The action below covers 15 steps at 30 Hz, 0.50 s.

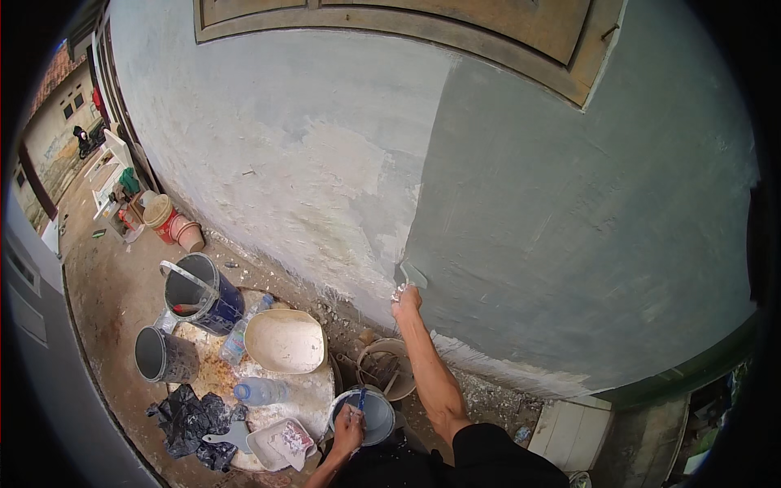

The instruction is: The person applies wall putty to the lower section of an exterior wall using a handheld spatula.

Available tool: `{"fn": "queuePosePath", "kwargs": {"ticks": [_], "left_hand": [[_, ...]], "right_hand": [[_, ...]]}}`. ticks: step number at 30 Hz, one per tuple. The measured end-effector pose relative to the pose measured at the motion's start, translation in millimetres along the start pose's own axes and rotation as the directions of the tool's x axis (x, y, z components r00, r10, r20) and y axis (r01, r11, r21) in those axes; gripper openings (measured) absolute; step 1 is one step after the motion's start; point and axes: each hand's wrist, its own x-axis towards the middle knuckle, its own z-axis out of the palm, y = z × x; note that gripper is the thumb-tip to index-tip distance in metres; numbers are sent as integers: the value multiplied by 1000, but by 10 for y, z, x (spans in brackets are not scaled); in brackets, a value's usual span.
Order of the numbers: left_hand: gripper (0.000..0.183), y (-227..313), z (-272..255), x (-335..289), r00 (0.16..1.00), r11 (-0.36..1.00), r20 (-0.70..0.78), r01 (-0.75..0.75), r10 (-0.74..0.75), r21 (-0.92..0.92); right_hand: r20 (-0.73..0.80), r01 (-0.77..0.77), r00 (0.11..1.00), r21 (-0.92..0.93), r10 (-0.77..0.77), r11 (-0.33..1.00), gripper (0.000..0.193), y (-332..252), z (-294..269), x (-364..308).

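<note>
Holding a small roller-like tool [413, 275] against the wall [521, 187], low on the border between patchy pale plaster and grey-green coating. Gripped in the closed right hand [406, 301], arm stretched forward (roller or flat blade, cannot tell for sure at such size). Best pressed lightly and evenly, with each stroke lapped over the coated edge so as to leave no ridge. Slow down over the rough, flaky plaster to the left, and brush off loose crumbs before covering. Lean no farther than balance allows.

Nearer the body, left hand [348, 427] curled around a blue tool [362, 398], over a bucket [386, 407] with grey inside; best held steady there, close enough for easy reloading. Cannot tell whether also touching the rim.

Farther left, on a stained, round surface [313, 394]: a cream basin [286, 342], a clear bottle [264, 391] on its side, and a small tray [281, 443] smeared with residue. Beside these, a crumpled black bag [195, 427] and a dark blue pail [203, 293]. Above everything, set into the wall, a wooden frame [390, 31]; best given a wide berth with a loaded tool.
</note>
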Motion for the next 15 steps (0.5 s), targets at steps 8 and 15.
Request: {"fn": "queuePosePath", "kwargs": {"ticks": [8,15], "left_hand": [[15,79,-20,-102,998,997,-11,-55,55,60],[14,236,15,-98,999,999,26,-39,39,13]], "right_hand": [[124,67,989,74,-76,995,14,12,-76,-412],[303,36,952,-212,30,977,15,-151,-953,-471]]}}
